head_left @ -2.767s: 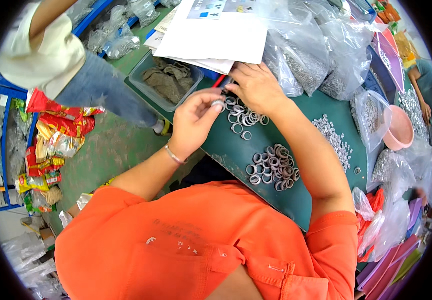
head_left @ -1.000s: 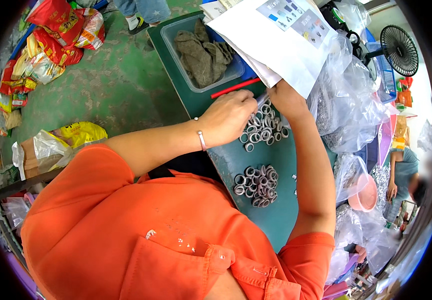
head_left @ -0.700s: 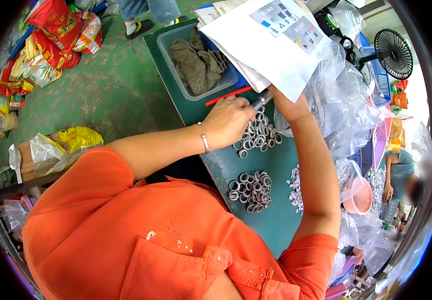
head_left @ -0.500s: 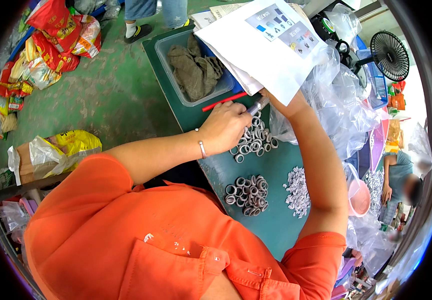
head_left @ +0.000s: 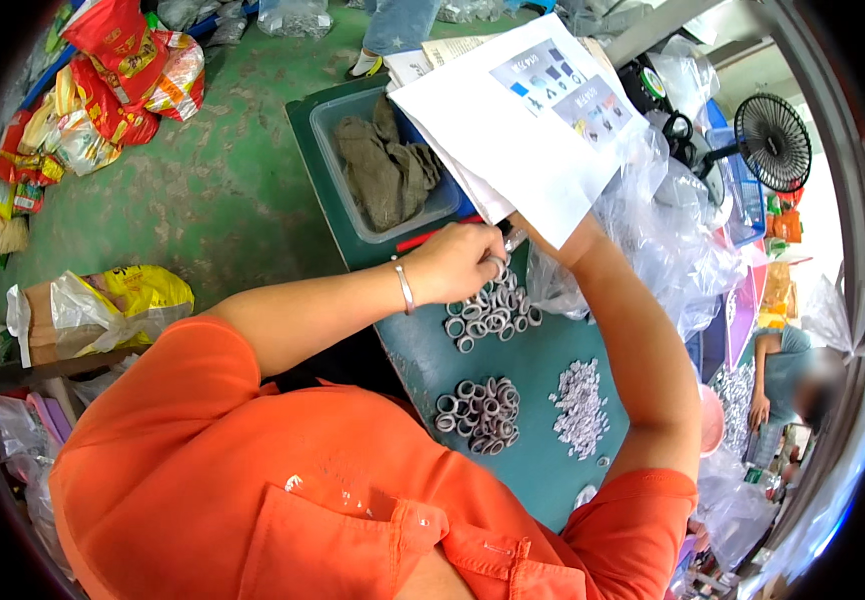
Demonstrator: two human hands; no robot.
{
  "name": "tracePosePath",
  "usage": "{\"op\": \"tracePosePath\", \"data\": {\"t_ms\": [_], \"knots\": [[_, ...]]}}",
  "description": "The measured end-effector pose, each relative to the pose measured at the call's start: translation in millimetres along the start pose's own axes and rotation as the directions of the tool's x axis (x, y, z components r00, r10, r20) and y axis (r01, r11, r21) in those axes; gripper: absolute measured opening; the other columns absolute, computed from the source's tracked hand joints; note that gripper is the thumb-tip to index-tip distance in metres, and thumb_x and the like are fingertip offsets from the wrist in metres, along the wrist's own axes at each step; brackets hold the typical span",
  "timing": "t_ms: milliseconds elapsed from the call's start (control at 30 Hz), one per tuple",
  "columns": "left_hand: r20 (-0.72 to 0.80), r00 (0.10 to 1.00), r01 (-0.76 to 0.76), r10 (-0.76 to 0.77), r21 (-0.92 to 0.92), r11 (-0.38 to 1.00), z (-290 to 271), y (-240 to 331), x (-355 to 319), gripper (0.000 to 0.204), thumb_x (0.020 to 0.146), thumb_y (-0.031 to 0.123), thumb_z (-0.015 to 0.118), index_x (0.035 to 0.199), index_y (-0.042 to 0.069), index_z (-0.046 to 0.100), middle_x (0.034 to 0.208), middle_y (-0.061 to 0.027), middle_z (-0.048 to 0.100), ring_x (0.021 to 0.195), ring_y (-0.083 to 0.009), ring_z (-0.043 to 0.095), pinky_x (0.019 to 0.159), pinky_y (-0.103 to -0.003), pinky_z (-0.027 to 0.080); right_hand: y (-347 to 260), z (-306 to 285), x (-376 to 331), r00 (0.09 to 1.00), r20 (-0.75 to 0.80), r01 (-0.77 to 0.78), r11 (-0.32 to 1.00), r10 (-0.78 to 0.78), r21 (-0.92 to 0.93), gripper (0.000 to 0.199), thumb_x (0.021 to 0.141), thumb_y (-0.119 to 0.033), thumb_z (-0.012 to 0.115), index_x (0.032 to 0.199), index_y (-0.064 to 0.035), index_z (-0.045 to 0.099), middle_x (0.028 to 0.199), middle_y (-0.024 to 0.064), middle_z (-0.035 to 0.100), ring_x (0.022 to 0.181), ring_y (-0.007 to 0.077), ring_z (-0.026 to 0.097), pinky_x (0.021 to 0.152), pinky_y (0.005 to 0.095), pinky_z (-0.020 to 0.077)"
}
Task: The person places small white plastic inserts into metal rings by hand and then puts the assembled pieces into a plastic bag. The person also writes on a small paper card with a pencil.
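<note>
One grey ring [head_left: 496, 265] appears pinched in left hand's [head_left: 456, 262] narrow grip; tube [head_left: 516, 239], longer in view moments ago, now shows short end, suggesting ring handling mid-cycle. Paper [head_left: 533, 130] part-hides right hand [head_left: 545, 250], grip unreadable. Loose rings [head_left: 500, 302] at left hand's five o'clock on table [head_left: 535, 350].

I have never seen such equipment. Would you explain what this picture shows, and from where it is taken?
There is no machine: a person works bare-handed. A wide fisheye camera on the head looks down, bending straight edges. On the dark green table lie two heaps of round grey rings, a heap of small pale pieces, and a clear plastic tub holding brown cloth. The left hand seems to pinch one small grey ring; the right hand is partly hidden beneath a white printed paper sheet, its grip unclear.
</note>
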State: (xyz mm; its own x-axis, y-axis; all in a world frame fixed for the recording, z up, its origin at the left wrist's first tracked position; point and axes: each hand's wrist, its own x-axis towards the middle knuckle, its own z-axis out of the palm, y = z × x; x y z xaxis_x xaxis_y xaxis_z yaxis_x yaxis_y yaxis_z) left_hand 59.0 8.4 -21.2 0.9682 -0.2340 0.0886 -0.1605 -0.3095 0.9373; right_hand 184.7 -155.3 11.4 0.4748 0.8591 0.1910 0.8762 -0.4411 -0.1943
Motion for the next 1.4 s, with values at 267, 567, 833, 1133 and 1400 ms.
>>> {"op": "tracePosePath", "data": {"t_ms": [267, 567, 833, 1133, 1400], "knots": [[0.053, 0.971, -0.240, 0.234, 0.278, 0.930, 34, -18, -9, 0.012, 0.070, -0.003, 0.063, 0.078, 0.006, 0.065, 0.104, -0.0151, 0.057, 0.099, -0.0329, 0.055, 0.088, -0.041, 0.044, -33, -4, 4, 0.952, 0.206, 0.294, 0.859, -0.226, -0.419, 0.038, 0.076, -0.011, 0.059, 0.112, 0.0008, 0.066, 0.095, 0.0188, 0.067, 0.095, 0.0365, 0.063, 0.086, 0.0483, 0.0482], [0.030, 0.972, -0.232, 0.233, 0.279, 0.932, 27, -11, -15, 0.016, 0.071, -0.004, 0.063, 0.084, 0.006, 0.065, 0.104, -0.0157, 0.057, 0.098, -0.0348, 0.054, 0.087, -0.042, 0.045, -44, -4, 9, 0.984, 0.092, 0.172, 0.929, -0.149, -0.328, 0.055, 0.082, -0.012, 0.054, 0.136, -0.0028, 0.050, 0.111, 0.0207, 0.062, 0.104, 0.0382, 0.059, 0.093, 0.0487, 0.0441], [-0.019, 0.955, -0.282, 0.297, 0.267, 0.922, 28, -19, -17, 0.016, 0.072, -0.005, 0.060, 0.084, 0.004, 0.065, 0.107, -0.0159, 0.058, 0.102, -0.0347, 0.055, 0.089, -0.042, 0.044, -48, 3, 17, 0.998, 0.060, 0.020, 0.951, -0.001, -0.307, 0.048, 0.085, -0.021, 0.060, 0.131, -0.0109, 0.054, 0.116, 0.0171, 0.061, 0.109, 0.0385, 0.055, 0.096, 0.0465, 0.0425], [-0.036, 0.952, -0.288, 0.305, 0.239, 0.927, 26, -15, -22, 0.020, 0.069, -0.006, 0.060, 0.087, 0.001, 0.066, 0.106, -0.0198, 0.058, 0.103, -0.0394, 0.055, 0.093, -0.043, 0.045, -41, -3, 13, 0.992, -0.038, -0.105, 0.962, 0.118, 0.250, 0.041, 0.083, -0.017, 0.061, 0.124, -0.0108, 0.058, 0.111, 0.0165, 0.062, 0.105, 0.0378, 0.057, 0.092, 0.0462, 0.0441], [-0.090, 0.944, -0.283, 0.318, 0.282, 0.917, 8, -15, -17, 0.018, 0.073, -0.006, 0.062, 0.089, 0.000, 0.063, 0.112, -0.0181, 0.060, 0.103, -0.0375, 0.057, 0.091, -0.042, 0.048, -66, -36, -53, 0.989, -0.105, 0.095, 0.993, -0.102, -0.072, 0.031, 0.074, 0.000, 0.067, 0.102, -0.0048, 0.056, 0.097, 0.0151, 0.065, 0.087, 0.0306, 0.064, 0.077, 0.0399, 0.0518]]}}
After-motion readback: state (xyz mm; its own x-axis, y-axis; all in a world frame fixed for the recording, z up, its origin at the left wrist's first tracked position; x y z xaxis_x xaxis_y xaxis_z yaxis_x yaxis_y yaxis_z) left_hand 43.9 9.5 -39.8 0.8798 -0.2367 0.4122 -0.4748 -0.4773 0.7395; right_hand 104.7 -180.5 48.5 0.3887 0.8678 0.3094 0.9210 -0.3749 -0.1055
